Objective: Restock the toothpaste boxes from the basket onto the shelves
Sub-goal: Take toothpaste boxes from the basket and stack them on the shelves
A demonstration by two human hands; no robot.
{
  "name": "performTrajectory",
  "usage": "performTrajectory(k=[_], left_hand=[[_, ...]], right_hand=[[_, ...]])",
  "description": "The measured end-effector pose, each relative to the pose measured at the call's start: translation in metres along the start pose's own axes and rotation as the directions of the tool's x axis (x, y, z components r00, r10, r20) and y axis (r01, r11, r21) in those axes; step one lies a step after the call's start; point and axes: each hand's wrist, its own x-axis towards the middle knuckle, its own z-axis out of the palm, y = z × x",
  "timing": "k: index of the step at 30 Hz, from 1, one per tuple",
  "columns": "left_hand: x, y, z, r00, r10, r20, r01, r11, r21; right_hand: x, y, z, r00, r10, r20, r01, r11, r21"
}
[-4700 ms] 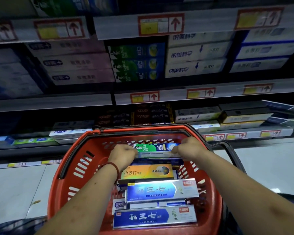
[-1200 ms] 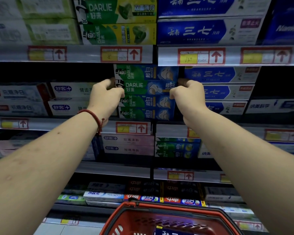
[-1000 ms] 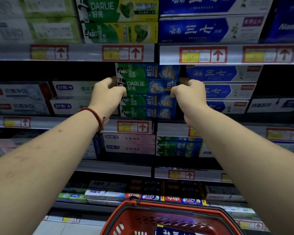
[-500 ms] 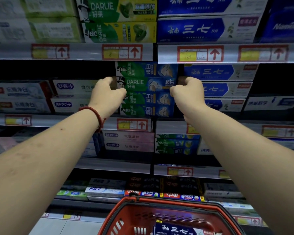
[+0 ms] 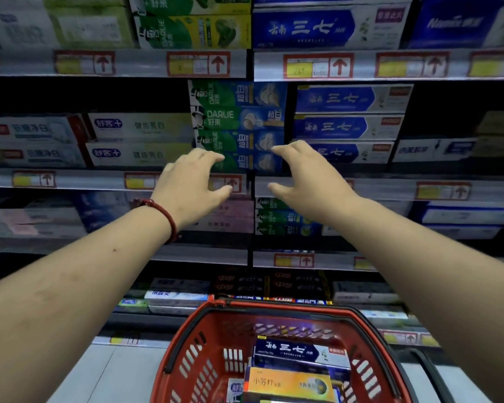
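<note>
Empty hands before the Darlie stack, loaded basket below.

Nearest, at 6 o'clock: red basket [image 5: 277, 308], holding a blue box [image 5: 297, 349] above an orange box [image 5: 288, 383], others half hidden; stock awaiting shelving. Midway, toward 12 o'clock: left hand [image 5: 191, 184] with red bracelet [image 5: 163, 216], right hand [image 5: 309, 178]; fingers [image 5: 213, 158] of both spread and relaxed, gripping nothing, one hand by each end of the stack, probably suited to two-ended handling of long cartons. Farthest, at 12 o'clock: Darlie boxes [image 5: 239, 126], four high on the shelf [image 5: 390, 187], faces outward for reading; blue shelf boxes [image 5: 349, 126] at their 3 o'clock, white boxes [image 5: 140, 138] at 9 o'clock. Task judged far from finished.
</note>
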Motion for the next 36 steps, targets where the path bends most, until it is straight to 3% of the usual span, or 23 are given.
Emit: performTrajectory(k=[15,26,30,33,36], left_hand=[[-0.123,0.041,0.099,0.981,0.083,0.177,-0.076,0.996,-0.047],[-0.184,0.043,0.172,0.906,0.064,0.418,-0.025,0.995,-0.098],[-0.195,0.032,0.203,0.824,0.035,0.566,0.073,0.983,-0.168],[-0.207,0.034,0.227,0.687,0.023,0.727,0.162,0.969,-0.184],[-0.225,0.039,0.253,0.527,0.046,0.849,0.075,0.992,-0.100]], right_hand=[[-0.123,0.034,0.077,0.957,0.011,0.291,-0.003,1.000,-0.030],[-0.195,0.080,0.139,0.867,0.142,0.477,-0.166,0.986,0.008],[-0.216,0.101,0.162,0.797,0.238,0.555,-0.291,0.957,0.007],[-0.224,0.105,0.177,0.648,0.283,0.707,-0.349,0.936,-0.054],[-0.232,0.104,0.195,0.471,0.269,0.840,-0.259,0.953,-0.159]])
